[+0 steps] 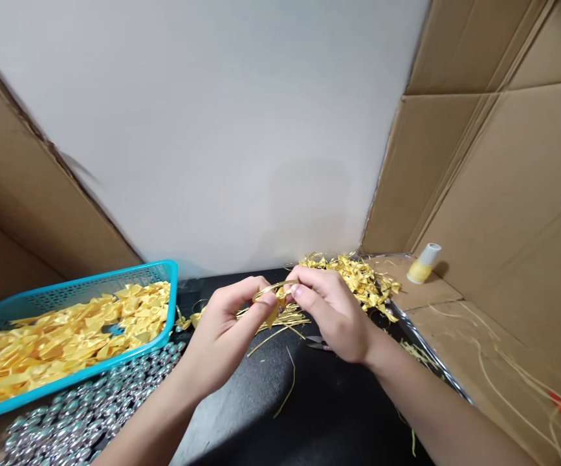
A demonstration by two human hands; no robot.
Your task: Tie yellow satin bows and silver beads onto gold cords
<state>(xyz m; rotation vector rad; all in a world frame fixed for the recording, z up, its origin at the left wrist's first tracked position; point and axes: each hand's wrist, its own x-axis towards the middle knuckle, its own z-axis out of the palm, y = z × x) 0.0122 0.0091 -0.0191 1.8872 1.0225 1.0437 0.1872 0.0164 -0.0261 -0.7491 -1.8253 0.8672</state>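
Note:
Close together in the middle of the view, both my hands pinch a looped gold cord [276,285] with thumb and forefinger. My left hand [226,330] grips the cord at its left bend, next to a yellow ribbon bow [272,317] partly hidden by the fingers. My right hand [341,314] closes on the cord's other side near the bow. Whether the cord is knotted around the bow I cannot tell. Beneath the hands, cut gold cords [287,318] lie in a bundle on the black tabletop [255,388]. Small scissors [317,341] lie partly behind my right hand.
At left, a blue basket [175,291] holds many yellow ribbon bows, with silver beads [90,408] spread in front. Bows with cords form a pile [362,281] at the back right. A yellow thread spool [424,265] stands by cardboard walls [513,194]. Loose strands lie at right.

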